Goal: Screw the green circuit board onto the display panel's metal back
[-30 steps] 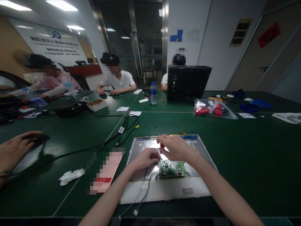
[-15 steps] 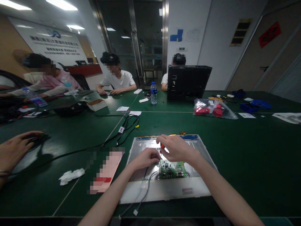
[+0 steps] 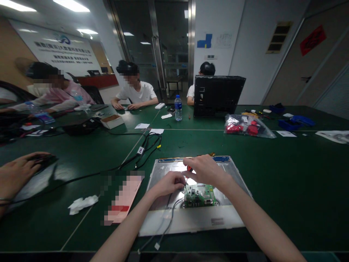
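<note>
A silvery display panel (image 3: 234, 215) lies flat in front of me with a green circuit board (image 3: 200, 196) on its back. My right hand (image 3: 205, 169) is closed around a screwdriver (image 3: 189, 168) with a red handle; its thin shaft points down to the board's upper left corner. There my left hand (image 3: 171, 182) has its fingers pinched together by the screwdriver tip. Whatever those fingertips hold, if anything, is hidden. Dark cables (image 3: 172, 214) run from the board's left side over the panel's near edge, ending in a white connector (image 3: 157, 246).
Left of the panel lie a pink phone-like slab (image 3: 127, 198), crumpled tissue (image 3: 83, 204) and black cables (image 3: 145, 145). Another person's hand (image 3: 20, 173) is at far left. Beyond stand a water bottle (image 3: 178, 108), a black monitor (image 3: 219, 96) and a plastic bag (image 3: 247, 126) with red items.
My right hand has shifted slightly and turned around the screwdriver handle. My left hand keeps its place at the board's corner. The person's hand at far left moved a little.
</note>
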The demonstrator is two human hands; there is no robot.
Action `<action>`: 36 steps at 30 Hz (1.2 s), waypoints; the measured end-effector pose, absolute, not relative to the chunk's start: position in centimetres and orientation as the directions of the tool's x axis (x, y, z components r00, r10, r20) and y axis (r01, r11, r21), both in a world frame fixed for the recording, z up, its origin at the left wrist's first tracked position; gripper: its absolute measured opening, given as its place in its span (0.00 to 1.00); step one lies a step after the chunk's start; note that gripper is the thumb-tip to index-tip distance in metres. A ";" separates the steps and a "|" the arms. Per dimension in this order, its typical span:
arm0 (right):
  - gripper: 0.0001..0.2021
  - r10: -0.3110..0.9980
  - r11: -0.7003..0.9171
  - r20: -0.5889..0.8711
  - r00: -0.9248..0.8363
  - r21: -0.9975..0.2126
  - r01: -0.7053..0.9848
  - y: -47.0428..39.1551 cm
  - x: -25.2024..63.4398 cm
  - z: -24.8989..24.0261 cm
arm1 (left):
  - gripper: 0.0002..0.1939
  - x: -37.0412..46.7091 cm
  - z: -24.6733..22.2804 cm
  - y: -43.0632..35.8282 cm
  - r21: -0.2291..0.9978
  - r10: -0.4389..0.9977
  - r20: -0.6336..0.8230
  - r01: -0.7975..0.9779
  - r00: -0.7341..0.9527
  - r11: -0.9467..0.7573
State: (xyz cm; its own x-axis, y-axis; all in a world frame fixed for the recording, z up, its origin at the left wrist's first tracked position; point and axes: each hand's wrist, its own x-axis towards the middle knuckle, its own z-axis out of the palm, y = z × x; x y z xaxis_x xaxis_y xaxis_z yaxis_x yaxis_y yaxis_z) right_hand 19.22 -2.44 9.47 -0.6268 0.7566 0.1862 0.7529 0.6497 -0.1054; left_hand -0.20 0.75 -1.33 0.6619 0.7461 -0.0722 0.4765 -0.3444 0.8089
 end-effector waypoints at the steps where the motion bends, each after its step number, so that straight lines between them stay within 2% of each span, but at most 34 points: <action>1: 0.08 0.745 0.662 0.197 -0.637 -0.109 0.741 -2.5 19.3 9.5 | 0.07 -0.2 -1.4 0.8 0.811 0.747 -0.070 0.474 0.662 -0.344; 7: 0.11 0.707 0.705 0.221 -0.672 -0.146 0.694 -2.9 19.2 9.6 | 0.07 -0.2 -1.5 0.9 0.815 0.742 -0.063 0.464 0.667 -0.347; 14: 0.07 0.781 0.619 0.180 -0.598 -0.100 0.779 -2.5 19.0 9.3 | 0.05 -0.1 -1.1 0.8 0.810 0.743 -0.070 0.472 0.665 -0.347; 23: 0.12 0.720 0.692 0.205 -0.662 -0.156 0.704 -2.8 19.0 9.4 | 0.06 -0.1 -1.3 0.9 0.817 0.743 -0.063 0.463 0.666 -0.345; 30: 0.06 0.761 0.646 0.173 -0.625 -0.118 0.754 -2.4 19.0 9.4 | 0.04 0.0 -0.9 0.7 0.824 0.741 -0.069 0.457 0.668 -0.336; 36: 0.09 0.720 0.693 0.213 -0.660 -0.167 0.702 -2.8 19.2 9.6 | 0.04 -0.1 -1.4 0.9 0.828 0.747 -0.057 0.449 0.662 -0.335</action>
State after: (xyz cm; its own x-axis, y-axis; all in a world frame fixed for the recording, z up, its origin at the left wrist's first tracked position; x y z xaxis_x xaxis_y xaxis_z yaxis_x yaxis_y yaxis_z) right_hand 19.21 -2.76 9.57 -0.6604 0.7201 0.2128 0.7016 0.6927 -0.1669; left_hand -0.08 0.87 -1.35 0.6621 0.7472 -0.0570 0.4490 -0.3347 0.8285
